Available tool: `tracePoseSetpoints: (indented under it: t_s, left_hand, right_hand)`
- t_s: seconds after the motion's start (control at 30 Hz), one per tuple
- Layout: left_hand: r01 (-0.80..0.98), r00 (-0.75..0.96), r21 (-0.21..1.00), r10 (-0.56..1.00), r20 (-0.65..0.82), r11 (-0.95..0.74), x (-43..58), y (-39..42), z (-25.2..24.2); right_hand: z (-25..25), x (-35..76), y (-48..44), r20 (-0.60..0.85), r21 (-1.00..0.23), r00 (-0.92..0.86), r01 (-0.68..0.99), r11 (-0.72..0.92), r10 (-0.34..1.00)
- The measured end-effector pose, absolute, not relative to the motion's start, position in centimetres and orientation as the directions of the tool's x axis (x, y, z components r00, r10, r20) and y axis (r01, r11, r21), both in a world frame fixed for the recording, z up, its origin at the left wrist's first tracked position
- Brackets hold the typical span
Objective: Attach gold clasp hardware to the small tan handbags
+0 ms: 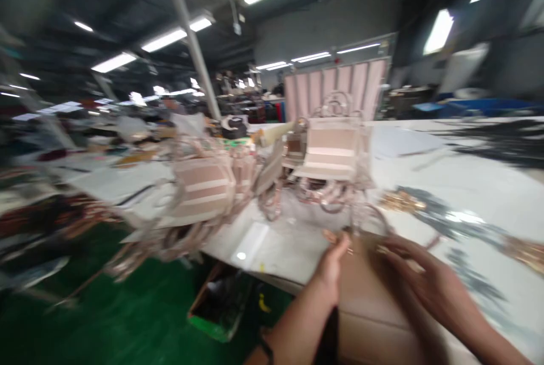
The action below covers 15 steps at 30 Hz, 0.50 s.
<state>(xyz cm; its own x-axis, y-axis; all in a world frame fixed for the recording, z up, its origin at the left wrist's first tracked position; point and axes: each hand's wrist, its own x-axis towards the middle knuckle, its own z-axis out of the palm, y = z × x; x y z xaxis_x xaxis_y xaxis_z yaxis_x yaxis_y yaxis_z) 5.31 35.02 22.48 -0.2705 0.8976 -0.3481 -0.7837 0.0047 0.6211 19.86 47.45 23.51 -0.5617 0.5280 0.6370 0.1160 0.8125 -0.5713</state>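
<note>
A tan handbag (365,291) with a seam across it and a clear loop handle at its top stands in front of me at the table edge. My left hand (332,266) is closed on the top left edge of the bag, thumb and fingers pinched there. Bent over the top right edge is my right hand (419,277), its fingertips beside a small gold-coloured fitting (382,249). Motion blur smears the fingers, and what lies under the right palm is hidden.
Striped pink and cream bags (331,147) stand on the white table (276,246), with more bags (204,186) at the left. Gold-coloured fittings (402,200) and dark straps (501,141) lie to the right. Below the table edge, an open box (212,325) sits on the green floor (127,319).
</note>
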Motion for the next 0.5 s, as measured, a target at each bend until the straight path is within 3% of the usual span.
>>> tracePoseSetpoints:
  t_s: [0.07,0.2,0.5]
  left_hand:
    - [-0.835,-0.103,0.54,0.932,-0.347,0.109,4.3,36.1,21.8]
    - [-0.878,-0.039,0.462,0.945,-0.324,0.122,2.3,38.0,19.0]
    - [-0.899,-0.055,0.434,0.966,-0.253,0.063,2.0,37.9,17.5]
  right_hand:
    - [23.6,21.6,49.2,0.554,-0.542,-0.629,0.224,0.81,0.545]
    - [23.2,22.6,52.5,0.407,-0.472,-0.733,0.342,0.812,0.545]
    - [24.3,20.8,52.4,0.385,-0.207,-0.873,0.233,0.95,0.298]
